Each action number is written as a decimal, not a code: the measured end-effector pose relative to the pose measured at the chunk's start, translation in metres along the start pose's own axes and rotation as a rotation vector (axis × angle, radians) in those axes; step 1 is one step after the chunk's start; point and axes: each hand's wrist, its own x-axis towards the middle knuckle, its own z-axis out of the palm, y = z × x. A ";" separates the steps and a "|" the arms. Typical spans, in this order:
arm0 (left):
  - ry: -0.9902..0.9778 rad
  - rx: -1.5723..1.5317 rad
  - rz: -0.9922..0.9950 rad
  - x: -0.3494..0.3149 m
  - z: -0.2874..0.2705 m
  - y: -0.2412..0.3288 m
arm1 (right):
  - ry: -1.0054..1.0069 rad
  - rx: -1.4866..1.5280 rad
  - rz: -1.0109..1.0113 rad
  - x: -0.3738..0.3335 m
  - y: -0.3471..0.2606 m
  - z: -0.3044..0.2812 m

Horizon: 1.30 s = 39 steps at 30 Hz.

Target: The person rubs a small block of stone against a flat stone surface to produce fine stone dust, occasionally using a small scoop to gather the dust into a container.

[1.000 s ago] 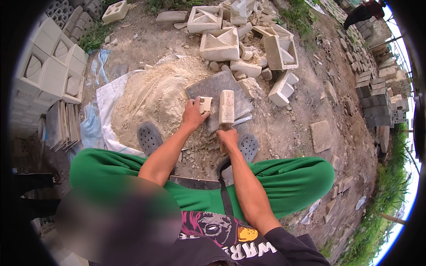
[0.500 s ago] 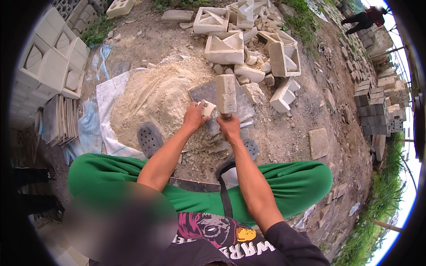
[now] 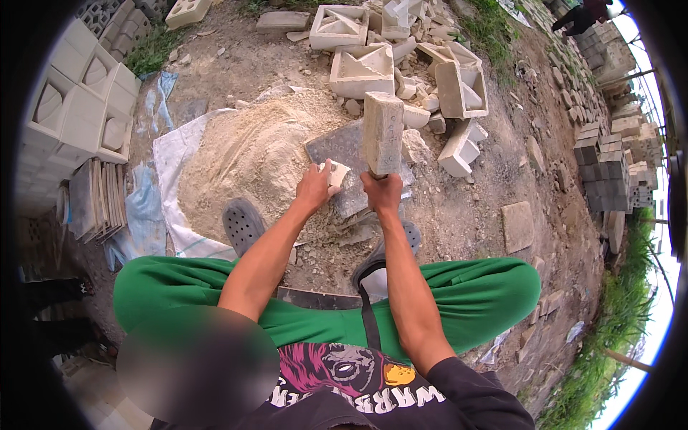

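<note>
My right hand (image 3: 382, 192) is closed round the short handle of a mallet (image 3: 383, 132). Its long, blocky, dust-covered head is raised and points away from me, hiding part of the slab behind it. My left hand (image 3: 314, 190) grips a small pale chunk of broken block (image 3: 337, 173) at the middle of a dark flat slab (image 3: 333, 146). Beside that hand, a heap of crushed pale grit (image 3: 247, 158) spreads over a white sheet (image 3: 170, 208). Between the mallet head and the chunk there is a gap.
Broken pale decorative blocks (image 3: 362, 72) and rubble lie beyond the slab. Stacked pale blocks (image 3: 86, 107) and thin boards (image 3: 100, 201) stand at left. Grey blocks (image 3: 602, 172) are piled at right. My grey clogs (image 3: 244, 226) flank the work spot. Another person (image 3: 584, 16) is far right.
My right hand has lifted the mallet, shifting it slightly right, and its head looks larger now. My left hand stays in place with the chunk.
</note>
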 end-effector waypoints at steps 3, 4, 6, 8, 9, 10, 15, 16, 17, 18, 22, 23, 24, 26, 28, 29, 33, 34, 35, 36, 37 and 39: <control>-0.024 0.017 0.013 0.004 -0.001 0.003 | -0.016 0.056 -0.014 -0.004 0.031 0.012; -0.014 0.001 0.031 0.008 0.003 0.005 | -0.005 -0.019 -0.003 -0.008 0.059 0.018; -0.007 -0.008 0.046 0.010 0.009 0.004 | -0.082 -0.380 0.107 -0.010 0.081 0.025; 0.016 0.017 0.015 0.007 0.008 0.002 | -0.144 -0.301 0.180 -0.007 0.076 0.024; 0.015 0.020 0.018 0.006 0.008 0.002 | -0.203 -0.225 0.252 -0.005 0.074 0.022; 0.008 0.014 0.003 0.005 0.006 0.005 | -0.167 -0.133 0.264 -0.002 0.071 0.020; 0.019 0.011 -0.001 0.003 0.011 -0.001 | -0.062 0.102 0.164 0.002 0.030 0.002; 0.008 0.012 -0.018 0.004 0.011 0.000 | 0.001 0.049 0.067 0.006 0.023 0.002; -0.004 0.014 -0.038 0.004 0.010 0.000 | 0.061 -0.003 -0.030 0.007 0.018 0.002; -0.007 0.016 -0.041 0.003 0.010 -0.001 | 0.053 0.025 -0.015 0.003 0.013 0.003; -0.007 0.011 -0.020 0.008 0.011 0.009 | 0.014 -0.097 -0.090 -0.005 0.064 0.024; -0.015 0.004 -0.030 0.009 0.010 0.010 | -0.062 -0.157 -0.016 -0.012 0.074 0.026; -0.016 0.007 -0.022 0.009 0.010 0.011 | -0.112 -0.154 0.125 -0.009 0.081 0.028; -0.004 0.008 -0.015 0.008 0.009 0.007 | -0.167 -0.141 0.264 -0.006 0.079 0.027; -0.009 0.012 -0.011 0.007 0.010 0.003 | -0.156 -0.105 0.304 -0.005 0.072 0.020; -0.015 0.011 -0.016 0.006 0.009 0.001 | -0.161 -0.105 0.303 -0.006 0.060 0.016; 0.006 0.019 -0.024 0.003 0.012 0.000 | -0.007 -0.015 0.002 -0.001 0.019 0.004; 0.000 0.018 -0.025 0.005 0.012 -0.001 | 0.009 -0.025 -0.056 -0.001 0.006 0.000; -0.004 0.018 -0.029 0.005 0.011 -0.003 | 0.023 -0.035 -0.115 -0.001 -0.001 0.000; -0.003 0.021 -0.033 0.004 0.011 -0.007 | 0.020 -0.032 -0.115 -0.004 -0.001 0.006; -0.006 0.010 -0.028 0.005 0.011 -0.005 | 0.027 -0.009 -0.111 -0.007 0.005 0.011; -0.013 0.003 -0.012 0.007 0.010 0.001 | 0.045 0.016 -0.102 -0.011 0.034 0.018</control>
